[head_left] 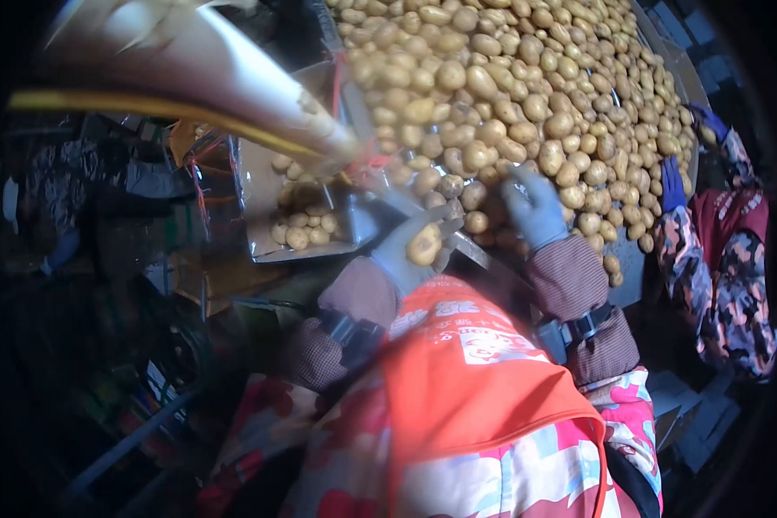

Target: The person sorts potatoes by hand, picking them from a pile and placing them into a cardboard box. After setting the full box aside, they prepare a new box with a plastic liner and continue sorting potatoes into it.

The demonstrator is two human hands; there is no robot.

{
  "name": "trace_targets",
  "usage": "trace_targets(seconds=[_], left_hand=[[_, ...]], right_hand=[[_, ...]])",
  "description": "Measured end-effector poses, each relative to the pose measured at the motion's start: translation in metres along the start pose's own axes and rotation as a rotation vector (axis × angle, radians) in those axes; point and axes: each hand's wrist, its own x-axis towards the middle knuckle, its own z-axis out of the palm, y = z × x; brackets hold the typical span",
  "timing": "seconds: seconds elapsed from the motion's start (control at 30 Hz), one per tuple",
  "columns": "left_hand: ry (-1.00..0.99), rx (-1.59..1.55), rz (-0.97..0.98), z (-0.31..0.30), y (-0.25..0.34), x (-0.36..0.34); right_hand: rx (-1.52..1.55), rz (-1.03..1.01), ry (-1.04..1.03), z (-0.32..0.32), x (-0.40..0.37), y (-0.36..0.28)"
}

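My left hand (399,257), in a grey-blue glove, holds a potato (424,245) in its upturned palm, with the fingers curled round it. My right hand (535,209), gloved the same way, reaches palm down over the near edge of a large heap of potatoes (570,95). Its fingers are stretched forward and slightly blurred, close to several potatoes. I cannot see anything gripped in it. Between the hands runs the table's metal edge (475,253).
A plastic-lined cardboard box (250,194) with several potatoes stands to the left. A white pipe (233,73) with a yellow strip slants across the upper left. At the right, another person's purple-gloved hands (673,186) are by the heap, one on a potato.
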Motion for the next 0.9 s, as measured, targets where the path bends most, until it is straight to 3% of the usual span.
trace_targets(seconds=[0.03,0.13,0.27,0.33,0.37,0.4,0.47,0.53,0.6,0.7,0.73,0.77,0.8,0.83,0.9], left_hand=[[0.074,0.045,0.053,0.019,-0.003,-0.018],[0.141,0.033,0.177,0.020,-0.011,-0.026],[0.085,0.055,0.236,-0.001,-0.027,-0.036],[0.013,0.103,0.282,-0.006,-0.032,-0.055],[0.142,0.065,0.282,-0.003,-0.030,-0.059],[0.177,0.028,0.286,-0.006,-0.028,-0.062],[0.231,-0.035,0.283,-0.010,-0.023,-0.065],[0.213,-0.018,0.308,-0.005,-0.024,-0.064],[0.148,0.037,0.293,-0.001,-0.018,-0.055],[-0.014,0.158,0.165,0.019,-0.001,-0.044],[-0.056,0.197,0.199,0.015,0.002,-0.034],[-0.093,0.236,0.233,0.003,0.003,-0.020],[-0.130,0.275,0.266,0.006,0.004,-0.020],[-0.044,0.231,0.221,0.006,0.006,-0.024],[-0.200,0.252,0.282,0.007,0.008,-0.029]], right_hand=[[0.114,-0.083,0.232,0.006,0.025,0.037],[-0.081,-0.167,0.212,-0.045,0.100,-0.013],[-0.607,-0.076,0.143,-0.031,0.211,-0.009],[-0.763,-0.051,0.093,-0.018,0.213,-0.015],[-0.843,-0.031,0.069,-0.016,0.206,-0.024],[-0.789,0.000,0.062,-0.016,0.203,-0.029],[-0.534,-0.128,0.156,-0.015,0.209,0.000],[-0.519,-0.244,0.193,-0.027,0.169,0.002],[0.073,0.014,0.223,-0.029,0.157,0.003],[0.438,0.163,0.054,-0.016,0.067,-0.035],[0.495,0.172,-0.113,-0.009,0.041,-0.059],[0.316,-0.004,-0.439,-0.008,0.035,-0.049],[0.444,-0.123,-0.601,0.004,0.030,-0.045],[0.430,-0.108,-0.512,0.011,0.038,-0.040],[0.291,-0.061,-0.350,0.006,0.068,-0.068]])
